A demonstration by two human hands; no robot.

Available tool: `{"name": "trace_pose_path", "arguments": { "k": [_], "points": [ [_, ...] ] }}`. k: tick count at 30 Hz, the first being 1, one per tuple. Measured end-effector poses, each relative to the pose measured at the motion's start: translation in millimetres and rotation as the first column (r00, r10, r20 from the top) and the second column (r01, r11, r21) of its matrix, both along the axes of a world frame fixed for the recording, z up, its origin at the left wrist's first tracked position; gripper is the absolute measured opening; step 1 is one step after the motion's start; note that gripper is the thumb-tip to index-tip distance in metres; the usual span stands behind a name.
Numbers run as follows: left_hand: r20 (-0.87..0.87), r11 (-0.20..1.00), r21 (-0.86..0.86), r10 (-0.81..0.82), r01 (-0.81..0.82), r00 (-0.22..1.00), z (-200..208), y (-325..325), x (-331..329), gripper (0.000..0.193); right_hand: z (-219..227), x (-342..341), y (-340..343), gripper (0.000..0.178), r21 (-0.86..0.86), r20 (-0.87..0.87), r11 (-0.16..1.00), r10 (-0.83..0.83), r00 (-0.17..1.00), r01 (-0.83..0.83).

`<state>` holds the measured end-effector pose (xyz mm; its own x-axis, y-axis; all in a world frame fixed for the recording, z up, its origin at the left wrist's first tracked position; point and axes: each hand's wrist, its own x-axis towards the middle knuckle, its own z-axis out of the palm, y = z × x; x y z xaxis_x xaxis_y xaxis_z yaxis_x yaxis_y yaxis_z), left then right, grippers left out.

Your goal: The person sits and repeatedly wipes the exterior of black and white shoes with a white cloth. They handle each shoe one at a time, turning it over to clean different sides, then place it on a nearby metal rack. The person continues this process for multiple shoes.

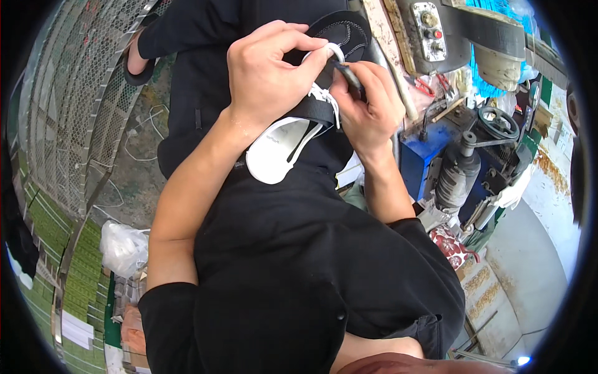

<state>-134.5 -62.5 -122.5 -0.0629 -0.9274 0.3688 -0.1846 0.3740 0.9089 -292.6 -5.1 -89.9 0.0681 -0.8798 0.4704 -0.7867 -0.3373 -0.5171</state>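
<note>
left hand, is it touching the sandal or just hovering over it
Touching. The head view shows the left hand wrapped over the black-strapped sandal with the white sole, fingers pressed on its strap; the right hand holds a dark tool against it.

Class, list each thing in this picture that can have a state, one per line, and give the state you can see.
Left hand: closed over the sandal's upper end, gripping it.
Right hand: closed on a small dark tool, pressed to the strap.
Sandal: held in the lap, white sole showing, black strap across it.
Dark tool: gripped, tip at the strap.
Clear plastic bag: crumpled, lying on the floor.
</note>
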Motion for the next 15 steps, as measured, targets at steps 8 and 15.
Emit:
{"name": "trace_pose_path", "arguments": {
  "k": [8,15],
  "points": [
    [-0.019,0.999,0.035,-0.012,0.012,1.0,-0.3,4.6,-0.9,0.012,0.9,1.8,-9.6,0.031,-0.095,-0.012,0.993,0.068,0.998,-0.069],
    [0.015,0.999,-0.04,-0.012,0.013,1.0,2.3,2.5,0.7,0.013,8.9,8.2,-19.4,0.03,-0.165,0.022,0.985,0.064,0.998,-0.06]
  ]
}}
